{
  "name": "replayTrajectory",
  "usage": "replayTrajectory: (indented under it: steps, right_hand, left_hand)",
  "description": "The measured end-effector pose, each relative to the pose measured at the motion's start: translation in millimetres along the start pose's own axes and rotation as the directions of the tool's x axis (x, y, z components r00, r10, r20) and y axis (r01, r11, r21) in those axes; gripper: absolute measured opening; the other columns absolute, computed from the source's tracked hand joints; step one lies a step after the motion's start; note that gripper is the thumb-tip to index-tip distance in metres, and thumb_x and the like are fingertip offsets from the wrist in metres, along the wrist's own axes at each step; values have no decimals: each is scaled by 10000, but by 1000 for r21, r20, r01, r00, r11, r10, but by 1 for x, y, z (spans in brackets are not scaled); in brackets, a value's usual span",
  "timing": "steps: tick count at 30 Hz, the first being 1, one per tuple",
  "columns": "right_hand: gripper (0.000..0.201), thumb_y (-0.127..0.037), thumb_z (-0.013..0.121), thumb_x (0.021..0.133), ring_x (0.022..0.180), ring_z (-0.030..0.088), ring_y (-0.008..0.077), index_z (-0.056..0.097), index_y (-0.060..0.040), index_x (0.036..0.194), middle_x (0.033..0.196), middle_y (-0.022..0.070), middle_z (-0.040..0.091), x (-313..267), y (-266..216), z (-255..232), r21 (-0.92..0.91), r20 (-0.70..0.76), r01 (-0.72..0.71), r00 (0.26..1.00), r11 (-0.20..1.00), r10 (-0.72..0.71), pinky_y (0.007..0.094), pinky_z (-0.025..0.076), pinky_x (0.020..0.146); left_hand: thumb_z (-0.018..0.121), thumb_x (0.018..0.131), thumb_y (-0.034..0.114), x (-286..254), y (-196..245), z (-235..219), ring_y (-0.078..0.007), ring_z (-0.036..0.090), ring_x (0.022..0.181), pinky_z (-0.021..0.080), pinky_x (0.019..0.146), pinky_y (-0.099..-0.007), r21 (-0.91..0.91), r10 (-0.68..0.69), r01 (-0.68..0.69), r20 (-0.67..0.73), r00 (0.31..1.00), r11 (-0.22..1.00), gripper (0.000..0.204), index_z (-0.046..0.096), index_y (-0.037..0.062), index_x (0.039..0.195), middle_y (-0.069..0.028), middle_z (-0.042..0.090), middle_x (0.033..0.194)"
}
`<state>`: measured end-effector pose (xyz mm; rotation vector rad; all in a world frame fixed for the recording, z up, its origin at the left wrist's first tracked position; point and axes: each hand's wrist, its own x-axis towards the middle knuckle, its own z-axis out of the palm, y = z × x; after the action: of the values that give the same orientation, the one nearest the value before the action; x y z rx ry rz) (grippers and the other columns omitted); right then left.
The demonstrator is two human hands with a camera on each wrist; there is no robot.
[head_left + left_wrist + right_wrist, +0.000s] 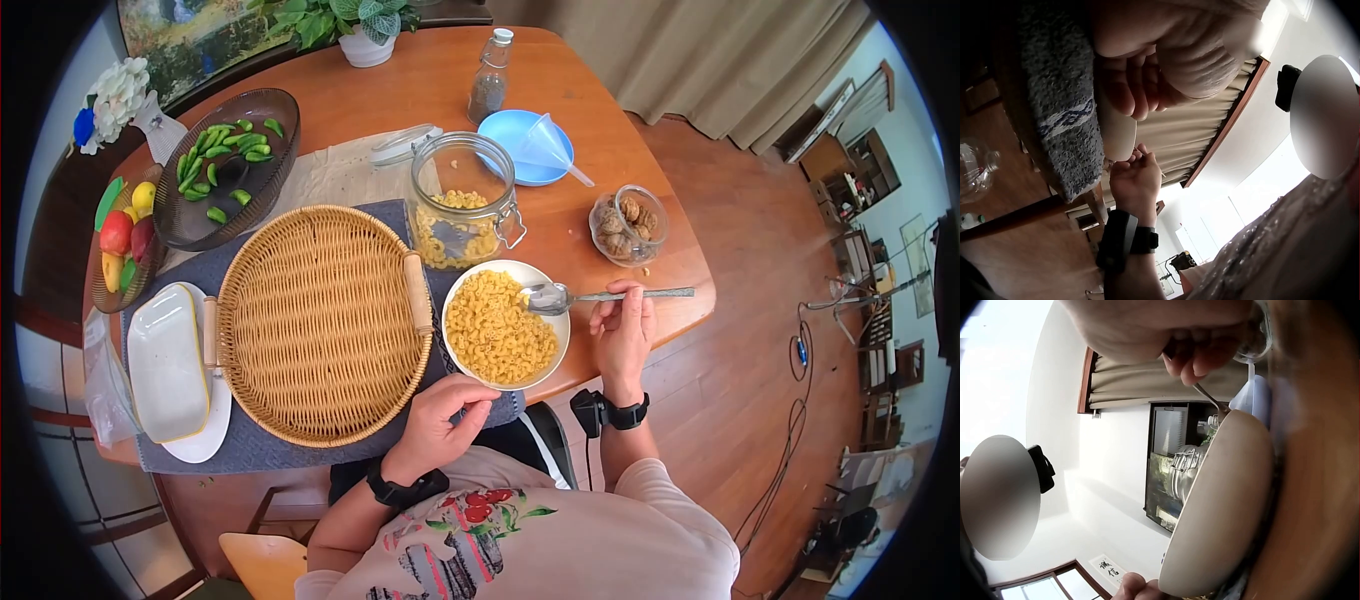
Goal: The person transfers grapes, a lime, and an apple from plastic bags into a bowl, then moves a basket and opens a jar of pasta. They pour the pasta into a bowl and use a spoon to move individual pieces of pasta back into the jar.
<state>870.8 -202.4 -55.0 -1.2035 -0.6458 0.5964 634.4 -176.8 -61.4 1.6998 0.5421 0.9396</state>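
A white bowl (563, 345) full of yellow elbow macaroni (500, 330) stands near the table's front edge. My right hand (622, 335) pinches the handle of a metal spoon (548, 299), whose head lies over the bowl's right rim; in the right wrist view the fingers curl about the handle (1210, 397). At the bowl's near side is my left hand (445, 420), its fingers loosely bent and the tips right at the rim. The left wrist view shows those fingers (1141, 87) bent beside the bowl's outer wall (1119, 134).
Behind the bowl stands an open glass jar (462, 215) part-filled with macaroni. Left of it lies a round wicker tray (325, 320) on a blue cloth. A blue plate (500, 125) with a funnel (545, 145), a walnut jar (628, 225) and a glass bottle (489, 80) stand beyond.
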Motion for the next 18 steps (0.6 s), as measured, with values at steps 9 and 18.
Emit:
replayTrajectory:
  steps: [9, 18]
  right_hand:
    - [308, -320, 378, 949, 517, 482, 105, 510, -43, 914, 622, 23, 491, 2, -13, 4, 149, 8, -3, 1000, 989, 2, 207, 383, 470]
    - [320, -304, 371, 951, 546, 499, 99, 516, -23, 998, 696, 46, 545, 23, -48, 43, 184, 82, 187, 975, 965, -205, 208, 391, 477]
  left_hand:
    - [571, 793, -27, 0, 0, -1, -140, 567, 662, 457, 603, -232, -3, 12, -12, 2, 1000, 1000, 126, 604, 1, 911, -85, 592, 788]
    - [569, 796, -24, 0, 1, -1, -143, 571, 668, 464, 610, -233, 0, 20, -20, 6, 1000, 1000, 126, 601, 2, 914, -87, 595, 800]
